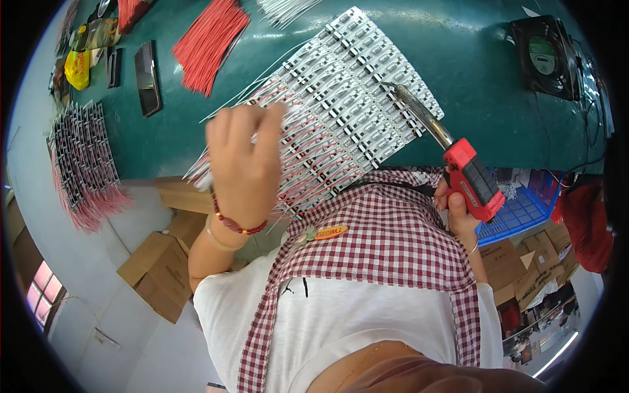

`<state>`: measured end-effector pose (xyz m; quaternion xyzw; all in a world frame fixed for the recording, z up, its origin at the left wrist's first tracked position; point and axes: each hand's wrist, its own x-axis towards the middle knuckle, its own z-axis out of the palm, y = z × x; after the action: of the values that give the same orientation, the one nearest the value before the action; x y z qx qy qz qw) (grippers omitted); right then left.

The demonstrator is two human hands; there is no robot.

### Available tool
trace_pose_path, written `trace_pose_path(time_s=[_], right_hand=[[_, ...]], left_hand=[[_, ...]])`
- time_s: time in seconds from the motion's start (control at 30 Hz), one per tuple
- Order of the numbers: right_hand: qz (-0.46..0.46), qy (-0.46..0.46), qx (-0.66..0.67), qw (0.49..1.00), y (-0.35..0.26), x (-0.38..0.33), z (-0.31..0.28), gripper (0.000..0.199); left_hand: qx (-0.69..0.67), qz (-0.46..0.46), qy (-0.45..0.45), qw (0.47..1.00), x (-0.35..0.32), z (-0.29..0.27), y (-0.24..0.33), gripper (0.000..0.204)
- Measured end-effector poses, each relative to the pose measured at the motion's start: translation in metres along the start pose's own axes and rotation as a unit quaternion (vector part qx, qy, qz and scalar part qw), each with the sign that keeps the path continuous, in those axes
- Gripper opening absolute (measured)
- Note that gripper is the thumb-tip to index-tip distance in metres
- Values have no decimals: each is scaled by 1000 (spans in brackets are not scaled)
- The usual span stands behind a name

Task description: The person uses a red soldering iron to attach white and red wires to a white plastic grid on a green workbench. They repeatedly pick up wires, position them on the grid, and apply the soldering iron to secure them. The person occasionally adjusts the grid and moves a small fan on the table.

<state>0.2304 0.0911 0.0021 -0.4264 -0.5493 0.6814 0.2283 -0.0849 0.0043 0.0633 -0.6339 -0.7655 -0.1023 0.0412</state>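
Two bare hands at work over a green-topped bench (pixel 472 59), seen from above w/ fisheye bend. Left hand (pixel 242 164), centre-left of frame, fingers curled and pinched on thin white wires (pixel 262 72) that run off toward upper centre; a red bead bracelet (pixel 237 226) sits on that wrist. Right hand (pixel 458 209), right of centre, is closed round the red plastic grip of a soldering iron (pixel 468 173); its grey metal shaft slants up-left, tip resting on or just over the panel, can't tell which.

Panel of white LED circuit strips (pixel 367 85) lies across frame centre, tilted, w/ red and white leads fanning off its lower-left edge under the left hand. Person wears a red-and-white checked apron (pixel 386 242) over a white shirt, lower centre.

Upper centre-left: bundle of cut red wires (pixel 209 39). Just left of it, a dark phone (pixel 148 77) flat on the bench. Left edge: stack of finished strips w/ red leads (pixel 85 164). Upper right: black square fan (pixel 544 56). Right, below bench edge: blue plastic basket (pixel 517 213). Brown cardboard boxes (pixel 157 272) on the floor, lower left.
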Motion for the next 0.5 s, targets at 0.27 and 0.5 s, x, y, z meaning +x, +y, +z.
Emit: trace_pose_path(time_s=[0.27, 0.5], right_hand=[[-16, -13, -36, 999, 8, 3, -1, 30], [-18, -34, -52, 998, 14, 1, -5, 27]], left_hand=[[-163, 85, 27, 983, 21, 75, 36, 29], [-158, 82, 30, 984, 19, 83, 36, 29]])
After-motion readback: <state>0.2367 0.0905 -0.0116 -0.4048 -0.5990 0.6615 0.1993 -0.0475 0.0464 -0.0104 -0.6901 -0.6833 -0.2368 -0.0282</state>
